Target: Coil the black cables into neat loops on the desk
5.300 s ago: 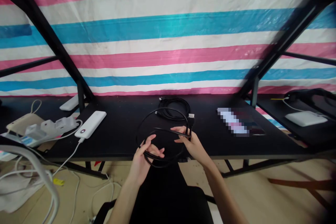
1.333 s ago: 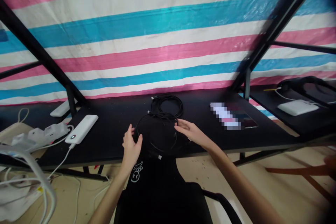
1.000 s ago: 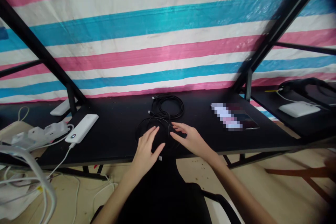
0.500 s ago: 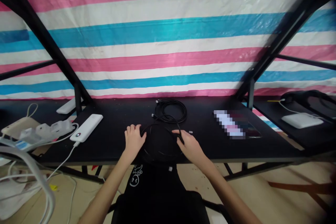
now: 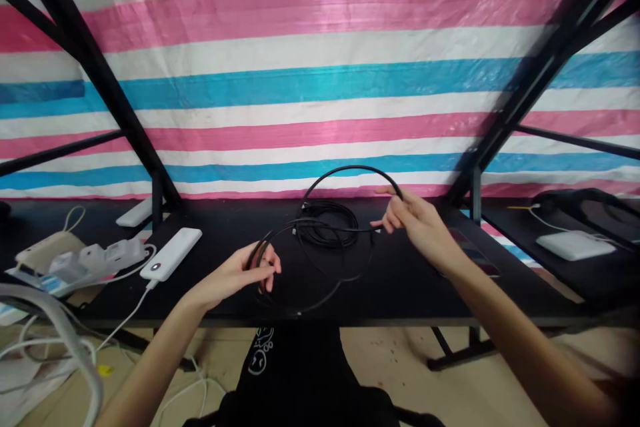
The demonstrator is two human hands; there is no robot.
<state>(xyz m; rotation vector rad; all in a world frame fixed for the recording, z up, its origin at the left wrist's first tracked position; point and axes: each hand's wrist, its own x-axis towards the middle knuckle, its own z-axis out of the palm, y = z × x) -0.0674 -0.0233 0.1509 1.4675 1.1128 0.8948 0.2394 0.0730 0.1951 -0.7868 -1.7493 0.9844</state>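
A long black cable (image 5: 345,170) hangs in loose loops above the black table (image 5: 225,293). My left hand (image 5: 250,270) is closed round the left side of the loops, just over the table's front part. My right hand (image 5: 417,220) is raised to the right and pinches the cable where it arcs highest. A second black cable (image 5: 327,223) lies coiled on the table behind the loops.
A white power bank (image 5: 173,253) with a white lead lies at the left, beside a white power strip (image 5: 95,257) and plugs. Black frame posts (image 5: 157,203) stand at both back corners. A white box (image 5: 573,243) sits on the right-hand table. White cords trail on the floor at the left.
The cable lay on the table under both hands; now both hands have gripped it and lifted it, the right hand pulling up and to the right, opening the loops.
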